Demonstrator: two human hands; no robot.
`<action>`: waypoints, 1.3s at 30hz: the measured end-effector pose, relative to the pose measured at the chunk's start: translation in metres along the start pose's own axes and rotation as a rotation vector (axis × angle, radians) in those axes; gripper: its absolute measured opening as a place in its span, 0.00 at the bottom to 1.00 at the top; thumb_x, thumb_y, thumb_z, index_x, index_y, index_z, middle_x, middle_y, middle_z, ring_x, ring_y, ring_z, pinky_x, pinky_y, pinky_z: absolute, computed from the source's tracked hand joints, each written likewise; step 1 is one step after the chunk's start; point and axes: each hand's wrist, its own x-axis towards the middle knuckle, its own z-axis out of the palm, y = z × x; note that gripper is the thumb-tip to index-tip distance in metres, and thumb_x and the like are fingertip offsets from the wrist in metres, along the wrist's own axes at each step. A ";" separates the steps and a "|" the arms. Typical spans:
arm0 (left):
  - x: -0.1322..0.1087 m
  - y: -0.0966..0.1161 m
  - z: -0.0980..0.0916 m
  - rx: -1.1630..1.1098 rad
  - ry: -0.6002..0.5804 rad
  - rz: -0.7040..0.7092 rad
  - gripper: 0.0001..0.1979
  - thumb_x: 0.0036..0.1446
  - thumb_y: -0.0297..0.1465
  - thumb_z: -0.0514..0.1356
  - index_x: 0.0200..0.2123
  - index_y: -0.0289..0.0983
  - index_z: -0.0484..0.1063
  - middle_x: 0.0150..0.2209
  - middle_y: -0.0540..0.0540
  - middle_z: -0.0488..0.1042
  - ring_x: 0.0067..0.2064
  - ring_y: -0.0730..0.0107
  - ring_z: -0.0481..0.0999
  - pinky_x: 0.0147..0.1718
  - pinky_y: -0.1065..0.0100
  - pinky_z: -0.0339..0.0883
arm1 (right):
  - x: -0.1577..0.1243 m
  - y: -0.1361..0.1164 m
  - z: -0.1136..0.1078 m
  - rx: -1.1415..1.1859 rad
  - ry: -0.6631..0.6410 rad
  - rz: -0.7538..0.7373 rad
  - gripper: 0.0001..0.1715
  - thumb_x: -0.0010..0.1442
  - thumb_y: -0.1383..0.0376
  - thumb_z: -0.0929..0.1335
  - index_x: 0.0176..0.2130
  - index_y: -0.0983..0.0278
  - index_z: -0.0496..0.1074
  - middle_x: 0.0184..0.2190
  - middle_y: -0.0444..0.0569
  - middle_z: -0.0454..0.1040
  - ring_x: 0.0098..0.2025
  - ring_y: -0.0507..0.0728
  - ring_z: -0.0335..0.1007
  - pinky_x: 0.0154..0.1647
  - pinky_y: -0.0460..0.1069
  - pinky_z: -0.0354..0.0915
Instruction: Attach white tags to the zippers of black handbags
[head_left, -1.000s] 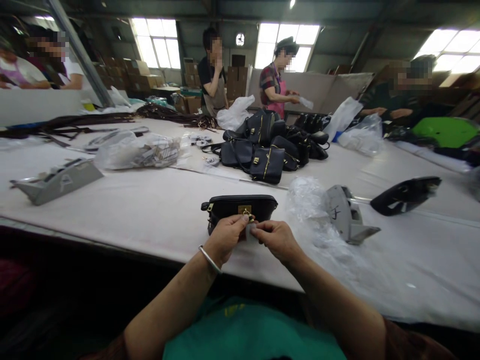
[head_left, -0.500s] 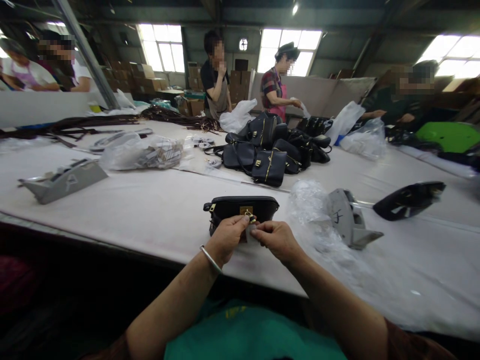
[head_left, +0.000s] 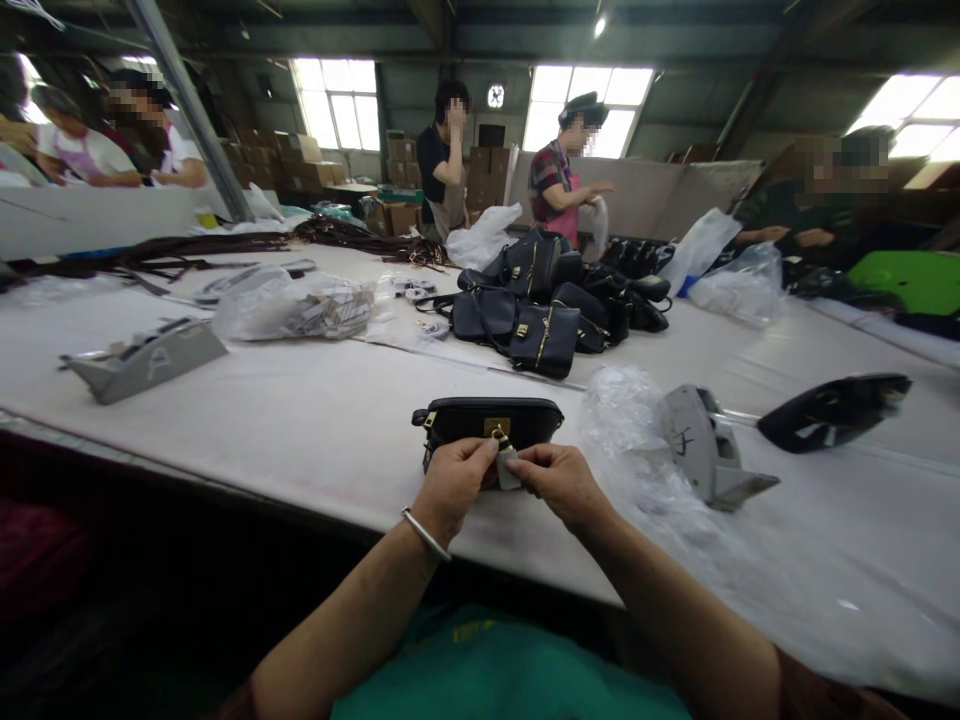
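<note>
A black handbag [head_left: 457, 418] with a gold zip pull at its left end rests on the table in front of me. A gold plate [head_left: 496, 427] is on its front, and a small black-and-gold charm [head_left: 504, 443] hangs from a ring there. My left hand [head_left: 451, 490] has thumb and fingertips pinched at the charm's left side. Between the thumb and fingers of my right hand [head_left: 561, 482] is a small pale wrapper [head_left: 508, 470] at the charm's lower end. My fingers and hands cover the bag's lower front.
A pile of black handbags [head_left: 544, 330] lies farther back. Tape dispensers stand left [head_left: 154, 358] and right [head_left: 712, 450], the right one beside crumpled clear plastic [head_left: 630, 420]. A black bag [head_left: 832, 412] lies far right. Dark straps [head_left: 352, 232] lie at the back left; co-workers stand beyond.
The pale wrapper now shows more clearly below the charm, and my fingers have shifted slightly. The view has moved a little. One co-worker across the table has raised a hand to the face.
</note>
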 end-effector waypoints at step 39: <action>-0.003 -0.010 -0.011 0.217 0.016 0.132 0.12 0.53 0.38 0.65 0.33 0.34 0.80 0.33 0.42 0.81 0.34 0.64 0.80 0.34 0.67 0.75 | 0.004 -0.006 0.018 -0.087 0.096 -0.111 0.19 0.54 0.53 0.69 0.34 0.66 0.79 0.20 0.46 0.74 0.20 0.53 0.65 0.19 0.46 0.60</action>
